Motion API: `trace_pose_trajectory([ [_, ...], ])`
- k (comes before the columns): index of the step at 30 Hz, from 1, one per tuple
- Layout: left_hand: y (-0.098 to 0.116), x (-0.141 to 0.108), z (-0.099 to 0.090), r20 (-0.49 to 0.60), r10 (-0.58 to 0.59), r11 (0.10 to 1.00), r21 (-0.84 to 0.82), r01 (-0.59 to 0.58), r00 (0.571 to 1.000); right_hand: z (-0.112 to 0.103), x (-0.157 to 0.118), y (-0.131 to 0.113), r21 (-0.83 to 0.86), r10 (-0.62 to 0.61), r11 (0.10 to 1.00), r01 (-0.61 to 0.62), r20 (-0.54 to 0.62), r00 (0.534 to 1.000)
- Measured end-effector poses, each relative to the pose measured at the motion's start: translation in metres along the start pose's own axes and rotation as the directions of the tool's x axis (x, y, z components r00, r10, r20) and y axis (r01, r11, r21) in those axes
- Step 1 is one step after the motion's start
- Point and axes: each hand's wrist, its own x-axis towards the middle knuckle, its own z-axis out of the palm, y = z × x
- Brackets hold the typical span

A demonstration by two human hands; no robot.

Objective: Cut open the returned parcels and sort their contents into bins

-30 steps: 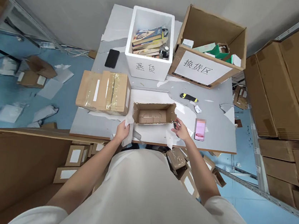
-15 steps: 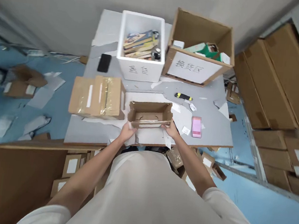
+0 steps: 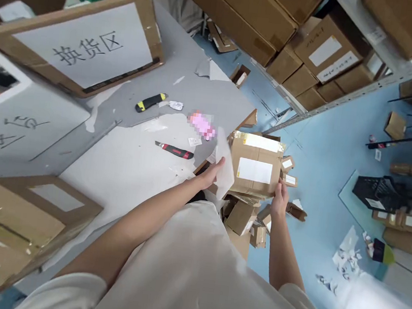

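My right hand (image 3: 280,196) grips the lower right edge of a cardboard box (image 3: 258,153) with white labels, held beyond the table's right edge. My left hand (image 3: 211,173) is closed on a thin white sheet (image 3: 224,164), paper or foam, just left of that box. On the table, left of my left hand, lies a black and red utility knife (image 3: 174,150). A black and yellow cutter (image 3: 151,102) lies farther back, and a pink blurred item (image 3: 202,125) sits near the table's right edge.
A large open carton (image 3: 35,51) with a handwritten sign and a white foam box (image 3: 28,109) stand on the left. A taped carton (image 3: 6,236) is at the lower left. Several small boxes (image 3: 243,218) lie below the table edge. Shelving (image 3: 330,106) with cartons stands at the right.
My view has swung right. The box has moved from the table to beyond its right edge and now shows a labelled face. My left hand is now on the white sheet, and the utility knife is uncovered.
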Motion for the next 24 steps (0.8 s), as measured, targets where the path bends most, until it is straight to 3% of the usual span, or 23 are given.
trace_pose_trajectory([
  [3, -0.012, 0.037, 0.02, 0.039, -0.082, 0.99, 0.121, 0.077, 0.996, -0.013, -0.006, 0.028, -0.039, 0.17, 0.983, -0.178, -0.163, 0.972],
  [5, -0.015, 0.043, 0.02, 0.007, -0.065, 0.975, 0.211, 0.062, 0.998, -0.009, -0.007, 0.034, -0.053, 0.199, 0.976, -0.21, -0.168, 0.966],
  [8, -0.01, 0.02, 0.001, 0.031, -0.016, 0.927, 0.375, 0.004, 0.999, 0.013, -0.004, 0.027, -0.087, 0.159, 0.984, -0.153, 0.069, 0.985],
  [10, 0.001, -0.01, -0.021, -0.018, 0.067, 0.881, 0.47, -0.05, 0.998, 0.04, 0.002, 0.013, -0.143, 0.074, 0.989, -0.033, 0.289, 0.954],
  [12, 0.016, -0.047, -0.05, -0.158, 0.196, 0.868, 0.487, -0.097, 0.968, 0.078, 0.012, -0.008, -0.2, -0.053, 0.963, 0.18, 0.514, 0.856],
  [13, 0.023, -0.067, -0.068, -0.244, 0.262, 0.871, 0.476, -0.12, 0.934, 0.101, 0.017, -0.022, -0.216, -0.114, 0.923, 0.318, 0.635, 0.764],
  [15, 0.035, -0.114, -0.106, -0.413, 0.378, 0.876, 0.448, -0.176, 0.829, 0.155, 0.024, -0.058, -0.207, -0.166, 0.765, 0.61, 0.852, 0.497],
  [16, 0.037, -0.14, -0.125, -0.504, 0.42, 0.883, 0.419, -0.212, 0.755, 0.184, 0.023, -0.078, -0.184, -0.145, 0.65, 0.737, 0.922, 0.358],
  [17, 0.035, -0.166, -0.143, -0.599, 0.449, 0.888, 0.38, -0.258, 0.663, 0.213, 0.019, -0.1, -0.156, -0.1, 0.524, 0.838, 0.965, 0.242],
  [19, 0.019, -0.215, -0.169, -0.791, 0.44, 0.88, 0.284, -0.38, 0.426, 0.268, -0.001, -0.147, -0.075, -0.019, 0.299, 0.951, 0.996, 0.085],
  [21, -0.006, -0.256, -0.182, -0.934, 0.321, 0.832, 0.199, -0.518, 0.157, 0.318, -0.036, -0.196, 0.053, -0.002, 0.184, 0.982, 0.999, -0.053],
  [22, -0.019, -0.271, -0.186, -0.976, 0.214, 0.787, 0.143, -0.6, 0.047, 0.342, -0.058, -0.22, 0.146, -0.031, 0.177, 0.973, 0.989, -0.143],
  [23, -0.031, -0.284, -0.187, -0.996, 0.089, 0.718, 0.074, -0.692, -0.014, 0.366, -0.084, -0.244, 0.238, -0.073, 0.196, 0.951, 0.971, -0.228],
  [24, -0.041, -0.294, -0.188, -0.999, -0.031, 0.627, -0.002, -0.779, -0.023, 0.389, -0.111, -0.268, 0.32, -0.111, 0.232, 0.919, 0.947, -0.301],
])
